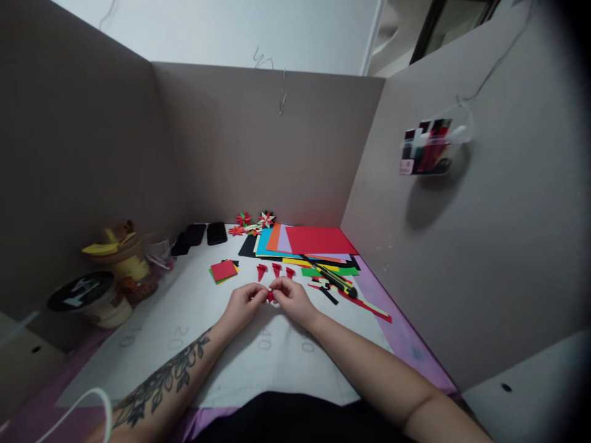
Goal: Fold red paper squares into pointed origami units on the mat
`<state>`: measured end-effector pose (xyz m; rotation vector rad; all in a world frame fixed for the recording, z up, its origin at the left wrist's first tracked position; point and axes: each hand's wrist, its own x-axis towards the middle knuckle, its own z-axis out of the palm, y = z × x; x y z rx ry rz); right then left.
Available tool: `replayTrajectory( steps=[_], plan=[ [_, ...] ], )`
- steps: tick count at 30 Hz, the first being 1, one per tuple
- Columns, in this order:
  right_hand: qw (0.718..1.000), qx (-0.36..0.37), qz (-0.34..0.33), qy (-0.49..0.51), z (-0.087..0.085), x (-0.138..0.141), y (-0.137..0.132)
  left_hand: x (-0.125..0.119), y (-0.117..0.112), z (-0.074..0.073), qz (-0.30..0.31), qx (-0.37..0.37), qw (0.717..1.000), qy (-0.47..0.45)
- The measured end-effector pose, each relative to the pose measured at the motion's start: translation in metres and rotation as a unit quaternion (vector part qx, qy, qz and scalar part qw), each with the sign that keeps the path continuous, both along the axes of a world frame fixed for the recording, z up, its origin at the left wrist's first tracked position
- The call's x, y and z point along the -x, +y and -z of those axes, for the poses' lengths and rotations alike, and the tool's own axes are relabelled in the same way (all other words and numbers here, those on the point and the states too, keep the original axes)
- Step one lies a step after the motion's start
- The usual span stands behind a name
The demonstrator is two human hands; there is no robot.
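Between my two hands is a small folded red paper piece (270, 296), mostly covered by fingers. My left hand (247, 303) pinches its left side, and my right hand (290, 298) pinches its right side. Just beyond my fingertips, several folded red paper pieces (261, 271) lie in a row on the white sheet. To the left of them sits a small stack of square papers (224, 271), red on top with green, yellow and black edges showing. A yellow and black utility knife (335, 280) rests to the right, across paper strips.
Large coloured sheets (318, 240) are fanned out at the back right. Folded paper stars (266, 219) and dark phone-like objects (217, 233) lie along the back. Tubs and pots (107, 307) stand at left. Grey partitions surround the table; a clear container (434, 147) hangs on the right one.
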<state>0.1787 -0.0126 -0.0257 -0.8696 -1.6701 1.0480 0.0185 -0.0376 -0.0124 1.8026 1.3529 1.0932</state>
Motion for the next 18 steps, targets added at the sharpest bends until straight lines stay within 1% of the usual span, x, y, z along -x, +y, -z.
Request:
replayTrajectory(
  steps=[3, 6, 12, 18],
  plan=[
    [1.0, 0.011, -0.006, 0.02, 0.0019, -0.0003, 0.0003, -0.0005, -0.0007, -0.001, -0.005, -0.012, 1.0, 0.007],
    [1.0, 0.002, -0.007, 0.012, 0.002, -0.0015, 0.0001, -0.0005, -0.002, -0.002, -0.012, -0.031, 0.999, 0.016],
    [0.998, -0.035, 0.01, -0.054, -0.0022, -0.001, -0.0021, -0.0005, -0.0029, -0.0017, -0.025, -0.052, 0.998, 0.035],
    [0.992, -0.058, 0.037, -0.105, -0.0004, 0.0021, -0.001, -0.0015, -0.0013, 0.0026, -0.025, -0.074, 0.996, 0.049]
  ],
)
